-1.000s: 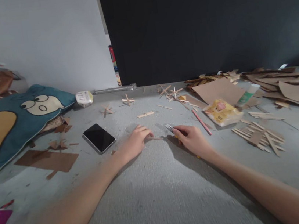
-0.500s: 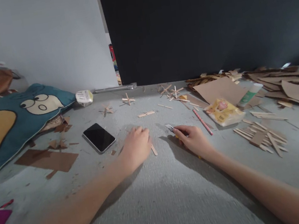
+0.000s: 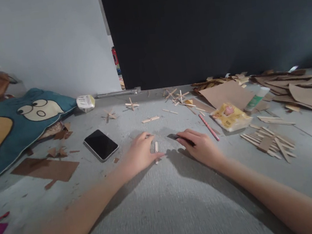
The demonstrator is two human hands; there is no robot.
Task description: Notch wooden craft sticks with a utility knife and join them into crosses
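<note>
My left hand (image 3: 141,149) is low over the grey surface, its thumb and fingers spread apart around a short wooden craft stick (image 3: 156,147). The thumb crosses over the stick's near part; whether it touches is hard to tell. To the right, my right hand (image 3: 199,144) is closed around a utility knife (image 3: 173,136), whose dark blade end points left toward the stick. The knife's handle is mostly hidden by my fingers. Beyond the hands, another craft stick (image 3: 150,119) lies flat, and a red patterned pencil (image 3: 209,127) rests right of my right hand.
A phone (image 3: 101,144) and brown cardboard (image 3: 45,169) lie left, near a blue cushion (image 3: 32,126). Small stick crosses (image 3: 131,104) stand at the back. Rightward are a yellow packet (image 3: 230,116), a glue stick (image 3: 257,99), craft sticks (image 3: 277,144) and cardboard sheets (image 3: 309,95).
My left hand has opened, its thumb spreading from the fingers around the stick, which now points more straight ahead. My right hand has turned the knife so its dark side shows.
</note>
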